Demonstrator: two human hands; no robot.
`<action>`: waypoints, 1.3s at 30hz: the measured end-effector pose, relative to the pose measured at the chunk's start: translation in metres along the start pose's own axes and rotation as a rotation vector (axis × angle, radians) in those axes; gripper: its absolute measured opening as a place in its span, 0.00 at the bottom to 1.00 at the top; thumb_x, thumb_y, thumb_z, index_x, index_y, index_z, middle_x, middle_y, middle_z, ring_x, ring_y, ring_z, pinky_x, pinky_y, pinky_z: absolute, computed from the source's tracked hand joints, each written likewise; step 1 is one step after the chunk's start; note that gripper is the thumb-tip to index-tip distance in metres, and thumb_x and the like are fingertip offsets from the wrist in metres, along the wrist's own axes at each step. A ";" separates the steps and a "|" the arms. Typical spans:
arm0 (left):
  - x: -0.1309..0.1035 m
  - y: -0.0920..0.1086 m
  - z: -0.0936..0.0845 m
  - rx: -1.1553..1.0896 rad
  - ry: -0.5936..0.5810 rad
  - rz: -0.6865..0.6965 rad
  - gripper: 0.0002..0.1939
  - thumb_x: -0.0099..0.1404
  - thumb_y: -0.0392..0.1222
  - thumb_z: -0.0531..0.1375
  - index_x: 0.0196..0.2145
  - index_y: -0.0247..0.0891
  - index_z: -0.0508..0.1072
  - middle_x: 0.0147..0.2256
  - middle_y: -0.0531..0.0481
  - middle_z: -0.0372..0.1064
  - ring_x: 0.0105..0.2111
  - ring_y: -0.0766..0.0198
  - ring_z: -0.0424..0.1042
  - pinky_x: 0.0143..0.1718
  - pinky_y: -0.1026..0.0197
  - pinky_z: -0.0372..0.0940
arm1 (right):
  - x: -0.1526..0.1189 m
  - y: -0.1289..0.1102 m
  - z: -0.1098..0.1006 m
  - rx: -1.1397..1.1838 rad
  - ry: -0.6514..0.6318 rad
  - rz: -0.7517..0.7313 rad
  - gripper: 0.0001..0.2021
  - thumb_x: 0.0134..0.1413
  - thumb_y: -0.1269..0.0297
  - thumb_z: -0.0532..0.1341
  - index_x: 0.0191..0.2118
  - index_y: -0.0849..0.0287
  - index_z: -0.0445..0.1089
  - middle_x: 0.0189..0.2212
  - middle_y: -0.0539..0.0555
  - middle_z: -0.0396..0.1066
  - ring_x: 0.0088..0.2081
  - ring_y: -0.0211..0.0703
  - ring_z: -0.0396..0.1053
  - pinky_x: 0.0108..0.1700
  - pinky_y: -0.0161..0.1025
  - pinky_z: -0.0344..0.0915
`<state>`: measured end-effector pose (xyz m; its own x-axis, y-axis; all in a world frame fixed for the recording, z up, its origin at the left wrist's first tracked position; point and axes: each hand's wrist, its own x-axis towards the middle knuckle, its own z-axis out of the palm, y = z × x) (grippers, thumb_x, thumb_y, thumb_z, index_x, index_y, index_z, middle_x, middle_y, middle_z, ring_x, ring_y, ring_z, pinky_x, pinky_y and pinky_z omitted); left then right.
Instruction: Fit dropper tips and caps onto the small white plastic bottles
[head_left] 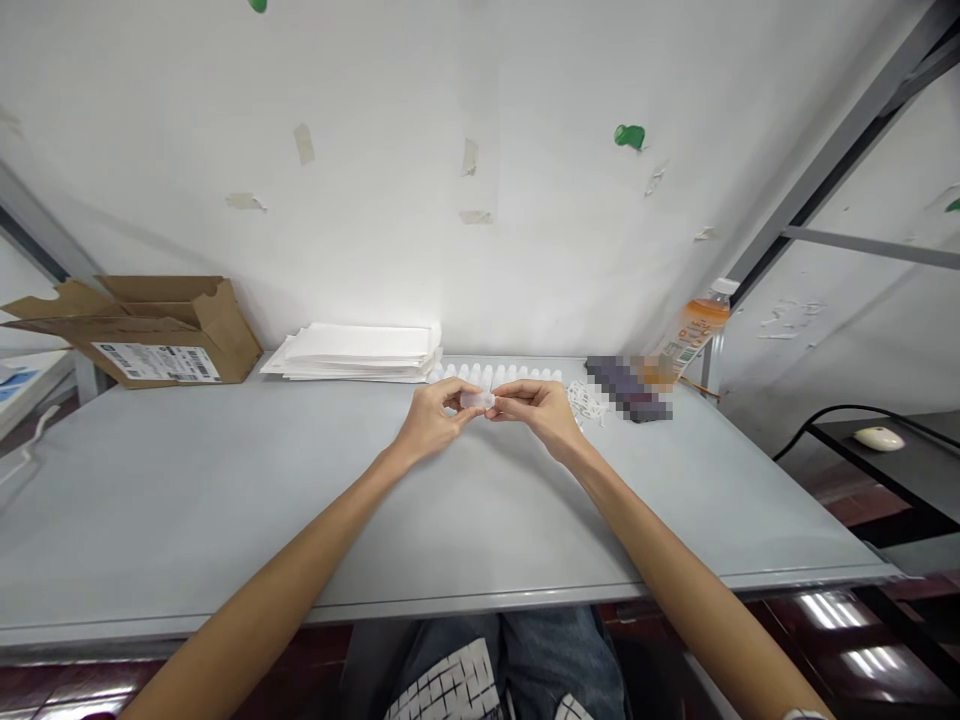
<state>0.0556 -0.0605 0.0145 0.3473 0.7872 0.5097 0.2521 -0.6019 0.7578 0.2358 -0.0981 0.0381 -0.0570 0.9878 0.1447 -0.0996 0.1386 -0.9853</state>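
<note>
A small translucent white plastic bottle [475, 400] lies sideways between my hands, just above the table. The fingers and thumb of my left hand [435, 415] are closed round its body. At the bottle's right end, my right hand [538, 408] pinches the narrow tip; whether a separate small part is between those fingers is too small to tell. Right behind the hands stands a row of similar white bottles [525, 373], partly hidden by my fingers. A loose pile of small white plastic pieces [589, 402] lies just right of my right hand.
On the grey table [480, 530], a stack of white paper or card [360, 350] lies at the back. An open cardboard box [172, 340] stands at the left. To the right are a pixelated dark object [626, 388] and a bottle of orange drink [694, 330], with a white wall behind.
</note>
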 end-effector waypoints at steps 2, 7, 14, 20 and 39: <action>0.001 0.002 -0.001 -0.024 -0.003 -0.014 0.12 0.58 0.45 0.65 0.38 0.35 0.76 0.32 0.47 0.75 0.31 0.62 0.73 0.36 0.58 0.71 | -0.001 -0.002 0.000 -0.004 -0.013 -0.007 0.15 0.36 0.58 0.73 0.30 0.62 0.77 0.24 0.53 0.76 0.30 0.46 0.76 0.44 0.50 0.74; 0.001 0.004 -0.002 -0.033 0.001 -0.011 0.13 0.56 0.45 0.66 0.37 0.35 0.77 0.32 0.46 0.75 0.32 0.61 0.73 0.36 0.57 0.72 | -0.002 -0.002 -0.001 -0.023 -0.035 -0.028 0.14 0.38 0.58 0.73 0.30 0.62 0.76 0.25 0.54 0.77 0.31 0.46 0.76 0.44 0.50 0.74; -0.001 -0.001 0.002 0.024 0.016 0.057 0.12 0.58 0.47 0.64 0.35 0.36 0.76 0.31 0.47 0.74 0.29 0.62 0.72 0.31 0.59 0.72 | 0.000 0.004 -0.003 -0.032 -0.022 -0.026 0.14 0.37 0.58 0.73 0.28 0.62 0.76 0.23 0.53 0.76 0.30 0.46 0.76 0.43 0.50 0.74; -0.006 0.000 0.003 0.274 0.040 0.252 0.07 0.64 0.40 0.58 0.36 0.37 0.74 0.34 0.47 0.74 0.30 0.64 0.71 0.32 0.62 0.68 | 0.001 0.005 -0.001 0.000 -0.009 -0.023 0.15 0.36 0.57 0.74 0.28 0.62 0.76 0.24 0.53 0.75 0.31 0.46 0.76 0.44 0.49 0.74; 0.001 0.019 -0.003 -0.338 -0.264 -0.338 0.29 0.65 0.54 0.56 0.56 0.31 0.66 0.31 0.45 0.73 0.21 0.66 0.70 0.23 0.63 0.63 | 0.004 -0.006 -0.009 -0.046 -0.014 0.017 0.20 0.48 0.48 0.66 0.35 0.62 0.74 0.29 0.55 0.74 0.25 0.41 0.73 0.27 0.38 0.72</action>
<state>0.0583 -0.0702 0.0305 0.5235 0.8422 0.1287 0.0996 -0.2104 0.9725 0.2447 -0.0946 0.0433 -0.0726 0.9890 0.1293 -0.0527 0.1256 -0.9907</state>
